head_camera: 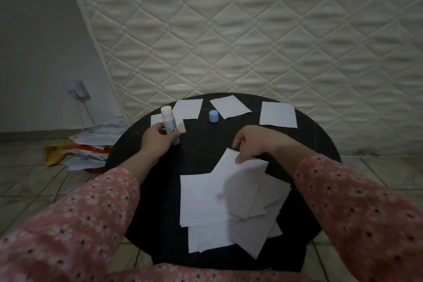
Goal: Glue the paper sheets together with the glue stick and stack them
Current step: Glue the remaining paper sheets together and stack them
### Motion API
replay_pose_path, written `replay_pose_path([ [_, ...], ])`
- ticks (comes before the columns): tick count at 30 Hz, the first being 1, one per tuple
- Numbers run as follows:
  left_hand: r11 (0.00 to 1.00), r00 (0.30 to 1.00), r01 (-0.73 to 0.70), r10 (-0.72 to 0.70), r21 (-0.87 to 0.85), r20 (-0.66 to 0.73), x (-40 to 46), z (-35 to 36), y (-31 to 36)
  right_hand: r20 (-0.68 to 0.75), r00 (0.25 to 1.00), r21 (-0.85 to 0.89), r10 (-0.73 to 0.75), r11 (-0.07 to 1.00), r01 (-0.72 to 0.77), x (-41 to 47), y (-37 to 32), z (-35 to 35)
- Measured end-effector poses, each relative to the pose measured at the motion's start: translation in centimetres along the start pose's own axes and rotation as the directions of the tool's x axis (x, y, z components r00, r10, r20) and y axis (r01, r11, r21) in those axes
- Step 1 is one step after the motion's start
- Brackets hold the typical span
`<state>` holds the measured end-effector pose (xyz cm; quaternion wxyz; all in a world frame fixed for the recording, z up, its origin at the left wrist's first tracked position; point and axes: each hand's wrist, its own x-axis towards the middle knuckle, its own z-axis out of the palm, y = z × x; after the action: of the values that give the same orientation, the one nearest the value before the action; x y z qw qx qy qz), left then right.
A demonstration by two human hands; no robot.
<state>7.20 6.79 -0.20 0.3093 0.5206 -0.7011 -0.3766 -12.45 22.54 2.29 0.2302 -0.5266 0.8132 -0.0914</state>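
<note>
My left hand (158, 139) grips an uncapped white glue stick (169, 122) upright, its base on the round black table (199, 151). The blue cap (213, 117) stands apart near the table's far middle. My right hand (254, 145) pinches the far corner of a white paper sheet (242, 176) that lies tilted on top of a loose pile of sheets (212, 220) at the near side. Three single sheets lie along the far edge: one (188, 109) behind the glue stick, one (230, 106) in the middle, one (278, 114) at the right. Another sheet (156, 119) lies partly behind my left hand.
A quilted white mattress (251, 30) leans on the wall right behind the table. On the tiled floor to the left lies a heap of papers and books (91, 149). A wall socket with a cable (77, 90) is at the left.
</note>
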Motion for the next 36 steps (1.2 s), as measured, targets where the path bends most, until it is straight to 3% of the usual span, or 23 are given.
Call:
replay_pose_path([
  [4,0.998,0.998,-0.061,0.061,-0.033,-0.018,0.7,-1.4,-0.4,-0.18,0.983,0.048,-0.028,0.998,0.037,2.1,-1.8,-0.4],
  [7,0.996,0.994,-0.091,0.09,-0.022,-0.062,1.6,-2.7,-1.2,-0.223,0.967,-0.046,-0.125,0.992,0.118,4.6,-4.7,-0.4],
  [12,0.993,0.987,-0.118,0.12,0.024,-0.103,3.3,-4.6,-3.2,-0.152,0.941,-0.239,-0.301,0.935,0.26,9.6,-9.2,0.4],
  [19,0.996,0.989,-0.091,0.093,0.024,-0.115,4.5,-4.9,-4.4,0.014,0.952,-0.359,-0.305,0.887,0.289,12.4,-11.2,3.8],
  [25,0.994,0.991,-0.106,0.106,0.001,-0.087,4.1,-4.7,-3.9,-0.084,0.941,-0.291,-0.329,0.911,0.292,11.0,-10.5,3.2],
  [36,0.993,0.991,-0.116,0.115,-0.022,-0.063,2.9,-3.9,-2.4,-0.058,0.937,-0.194,-0.343,0.925,0.327,7.4,-6.5,2.3],
])
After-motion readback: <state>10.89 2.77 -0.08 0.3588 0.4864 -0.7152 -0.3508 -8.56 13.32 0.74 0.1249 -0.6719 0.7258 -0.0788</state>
